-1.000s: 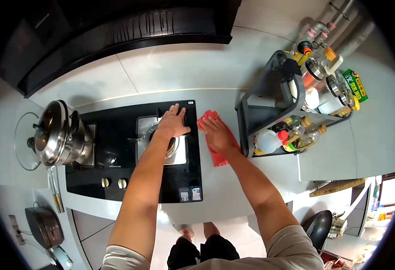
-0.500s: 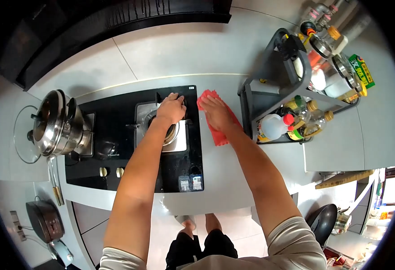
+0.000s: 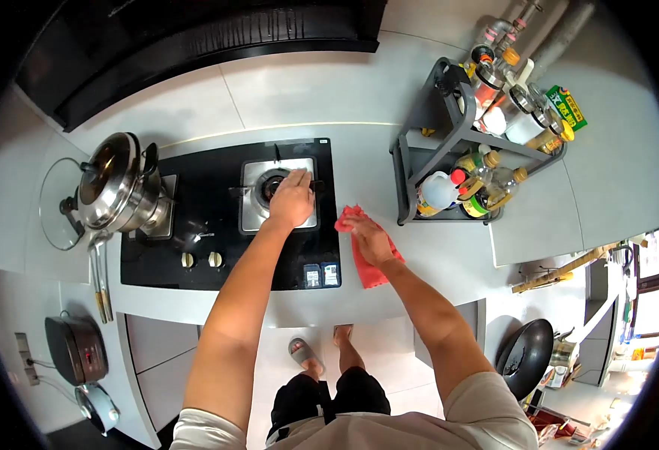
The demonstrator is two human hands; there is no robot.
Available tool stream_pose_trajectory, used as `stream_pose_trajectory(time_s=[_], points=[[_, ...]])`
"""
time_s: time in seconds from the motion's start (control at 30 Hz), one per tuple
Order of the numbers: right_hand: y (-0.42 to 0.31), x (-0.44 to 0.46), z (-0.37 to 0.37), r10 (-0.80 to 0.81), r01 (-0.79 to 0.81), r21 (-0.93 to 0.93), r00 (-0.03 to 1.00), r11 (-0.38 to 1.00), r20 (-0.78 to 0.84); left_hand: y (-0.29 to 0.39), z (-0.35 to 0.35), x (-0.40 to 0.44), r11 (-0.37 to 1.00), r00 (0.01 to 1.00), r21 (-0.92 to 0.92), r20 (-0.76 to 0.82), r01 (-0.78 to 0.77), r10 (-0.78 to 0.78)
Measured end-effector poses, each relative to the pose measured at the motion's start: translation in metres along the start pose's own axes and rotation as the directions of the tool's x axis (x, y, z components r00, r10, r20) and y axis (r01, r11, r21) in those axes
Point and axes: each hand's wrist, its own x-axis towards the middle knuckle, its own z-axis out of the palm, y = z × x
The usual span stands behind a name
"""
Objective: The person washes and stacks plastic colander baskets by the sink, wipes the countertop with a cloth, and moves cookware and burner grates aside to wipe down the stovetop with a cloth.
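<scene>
My right hand (image 3: 369, 238) presses on a red cloth (image 3: 374, 274) on the pale counter, just right of the black glass hob (image 3: 194, 262). Its fingers bend over the top part of the cloth, which trails down beneath the palm. My left hand (image 3: 292, 201) is over the right side of the right-hand gas burner (image 3: 272, 186), fingers stretched forward and close together. Nothing shows in that hand, though its underside is hidden. Part of the burner's metal tray (image 3: 254, 219) is covered by the hand.
A steel pot (image 3: 119, 191) with a lid stands on the left burner, a glass lid (image 3: 55, 202) beside it. Long-handled utensils (image 3: 100, 281) lie at the hob's left. A grey rack (image 3: 408, 180) of bottles and jars stands right. The range hood (image 3: 217, 37) hangs above.
My right hand has drawn the red cloth down the counter toward me. My left hand has shifted slightly toward me at the burner. The camera view has shifted too.
</scene>
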Motion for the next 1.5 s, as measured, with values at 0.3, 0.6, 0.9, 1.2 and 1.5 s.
stream_pose_trajectory(time_s=[0.3, 0.6, 0.9, 1.2, 1.5], points=[[0.019, 0.114, 0.035, 0.139, -0.07, 0.255, 0.954, 0.964, -0.266, 0.004, -0.01, -0.014, 0.994, 0.999, 0.105, -0.013, -0.028, 0.03], [0.074, 0.229, 0.052, -0.203, 0.196, -0.203, 0.979, 0.959, -0.013, -0.009, -0.019, -0.011, 0.996, 0.994, 0.053, -0.076, -0.076, 0.08], [0.08, 0.209, 0.036, -0.224, 0.233, -0.05, 0.965, 0.971, 0.136, -0.018, -0.025, -0.01, 0.999, 1.0, 0.04, 0.013, -0.01, 0.01], [0.063, 0.265, 0.05, -0.17, 0.294, -0.309, 0.913, 0.904, 0.371, -0.022, -0.016, -0.012, 0.997, 0.999, 0.071, 0.032, -0.032, 0.03], [0.05, 0.142, 0.042, -0.144, 0.15, -0.035, 0.981, 0.988, 0.133, -0.023, -0.015, -0.011, 0.997, 0.989, 0.069, 0.134, 0.048, -0.056]])
